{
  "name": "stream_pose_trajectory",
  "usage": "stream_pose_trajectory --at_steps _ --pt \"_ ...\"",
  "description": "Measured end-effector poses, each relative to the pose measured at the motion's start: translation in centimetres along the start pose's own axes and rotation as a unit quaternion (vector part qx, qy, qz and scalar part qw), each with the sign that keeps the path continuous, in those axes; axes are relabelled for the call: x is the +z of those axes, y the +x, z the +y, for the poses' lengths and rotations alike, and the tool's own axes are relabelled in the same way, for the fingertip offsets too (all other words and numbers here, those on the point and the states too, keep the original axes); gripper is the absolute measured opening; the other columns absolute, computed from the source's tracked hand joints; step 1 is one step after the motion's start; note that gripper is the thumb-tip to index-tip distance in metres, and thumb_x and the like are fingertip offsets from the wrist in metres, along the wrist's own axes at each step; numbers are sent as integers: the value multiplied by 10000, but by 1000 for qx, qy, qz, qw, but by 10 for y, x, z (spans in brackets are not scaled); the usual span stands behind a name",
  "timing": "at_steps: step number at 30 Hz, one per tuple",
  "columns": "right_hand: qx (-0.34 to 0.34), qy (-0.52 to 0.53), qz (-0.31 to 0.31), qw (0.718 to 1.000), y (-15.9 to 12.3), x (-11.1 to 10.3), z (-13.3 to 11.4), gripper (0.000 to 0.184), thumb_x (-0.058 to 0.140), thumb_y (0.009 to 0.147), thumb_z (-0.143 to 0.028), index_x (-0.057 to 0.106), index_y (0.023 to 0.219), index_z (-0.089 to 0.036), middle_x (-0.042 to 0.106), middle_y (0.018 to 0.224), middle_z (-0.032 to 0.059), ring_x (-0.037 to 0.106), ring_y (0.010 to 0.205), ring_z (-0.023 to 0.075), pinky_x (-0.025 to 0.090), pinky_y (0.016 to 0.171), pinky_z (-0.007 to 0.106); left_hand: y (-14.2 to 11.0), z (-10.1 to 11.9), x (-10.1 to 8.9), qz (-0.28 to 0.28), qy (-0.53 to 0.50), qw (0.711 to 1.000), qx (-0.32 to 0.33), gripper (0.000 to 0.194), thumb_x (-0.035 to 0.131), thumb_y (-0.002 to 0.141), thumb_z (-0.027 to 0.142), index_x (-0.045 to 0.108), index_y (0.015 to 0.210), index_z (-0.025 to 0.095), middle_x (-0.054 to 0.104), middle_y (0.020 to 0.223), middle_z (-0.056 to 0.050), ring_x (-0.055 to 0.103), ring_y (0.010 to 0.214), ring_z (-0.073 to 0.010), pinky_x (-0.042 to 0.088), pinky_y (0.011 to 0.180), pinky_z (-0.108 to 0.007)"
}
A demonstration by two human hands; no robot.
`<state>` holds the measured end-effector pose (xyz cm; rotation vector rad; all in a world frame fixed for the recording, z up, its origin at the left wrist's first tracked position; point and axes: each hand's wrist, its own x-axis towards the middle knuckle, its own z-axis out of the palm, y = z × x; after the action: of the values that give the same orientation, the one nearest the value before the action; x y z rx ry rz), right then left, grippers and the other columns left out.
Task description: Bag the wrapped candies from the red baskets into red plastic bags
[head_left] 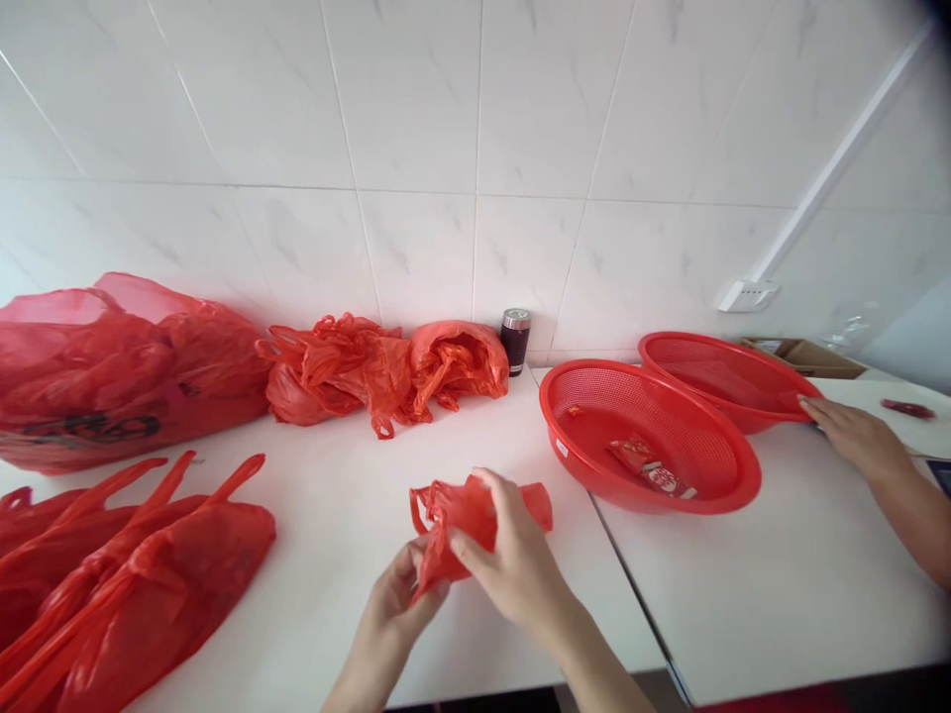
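A small red plastic bag point(475, 515) is held between both hands above the white table. My left hand point(405, 599) pinches its lower left edge, fingers closed on the film. With thumb and fingers, my right hand point(512, 555) grips the same bag from the right side. One handle loop sticks out at the bag's left, and its far end shows past my right fingers. To the right stands a red plastic colander point(646, 436) with a few small red packets point(661, 477) in it.
Filled red bags point(134, 386) line the wall, with more tied bags point(170, 584) at front left. A dark tumbler point(515, 342) stands by the wall. Another person's hand point(854, 436) touches a second colander point(720, 371). Behind it lies a cardboard box point(806, 356).
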<state>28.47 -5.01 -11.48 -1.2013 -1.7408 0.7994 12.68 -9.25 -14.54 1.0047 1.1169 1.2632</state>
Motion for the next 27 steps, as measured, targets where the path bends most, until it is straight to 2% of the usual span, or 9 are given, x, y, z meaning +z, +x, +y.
stream_pose_trajectory --at_steps 3,7,10,11,13,15,21,24,27 --pt "32 -25 -38 998 -8 16 26 306 576 779 -207 582 1084 -229 577 1095 87 594 983 243 492 849 393 -10 -8 0 -7 63 998 -3 262 690 744 404 577 618 204 637 1082 -83 550 1102 -304 422 951 -379" --pt "50 22 5 999 -17 11 61 57 506 815 -191 561 828 -199 601 871 44 601 777 180 497 731 311 -18 -15 -24 15 175 984 -20 300 637 780 446 548 606 219 653 1010 -83 567 1066 -304 406 971 -399" --pt "45 93 14 995 -21 3 60 40 518 829 -223 534 862 -207 628 977 44 607 870 179 487 776 290 -17 -13 -25 111 176 977 37 241 716 714 416 573 816 252 610 1093 -69 543 1125 -295 433 966 -407" --pt "35 106 9 994 -22 2 55 15 526 820 -211 522 835 -209 625 1023 48 603 921 185 479 808 292 -15 -12 -21 130 164 977 47 359 755 674 399 568 951 270 575 1180 -74 527 1158 -296 442 964 -416" --pt "14 124 -8 992 -24 5 42 69 550 797 -190 490 768 -209 607 1103 60 583 1023 205 465 854 302 -6 -10 -9 103 132 986 14 708 792 632 379 446 1245 308 505 1307 -108 535 1161 -301 483 910 -435" --pt "10 150 -35 988 -27 8 32 111 551 796 -189 465 729 -209 590 1153 70 566 1081 219 463 866 313 7 -10 -1 47 87 994 -50 793 761 670 392 361 1347 292 556 1256 -137 601 1061 -290 518 824 -420" --pt "22 184 6 983 -18 -20 48 140 492 799 -190 418 682 -213 596 1169 73 549 1129 230 421 939 383 28 -12 -30 25 -88 989 -119 203 707 721 335 667 824 165 693 784 -39 636 707 -173 498 713 -280" --pt "30 93 48 994 -11 -53 58 128 516 745 -166 439 652 -207 614 1113 80 568 1072 247 421 924 406 25 -2 -49 42 -133 982 -129 195 647 774 376 656 804 184 673 756 -13 622 675 -159 495 661 -270" --pt "3 30 137 990 -15 -76 33 89 492 787 -179 509 705 -209 619 1088 73 569 1066 240 405 943 402 21 10 -50 59 -180 970 -153 198 655 776 365 649 776 167 664 750 -25 625 669 -168 492 638 -271"
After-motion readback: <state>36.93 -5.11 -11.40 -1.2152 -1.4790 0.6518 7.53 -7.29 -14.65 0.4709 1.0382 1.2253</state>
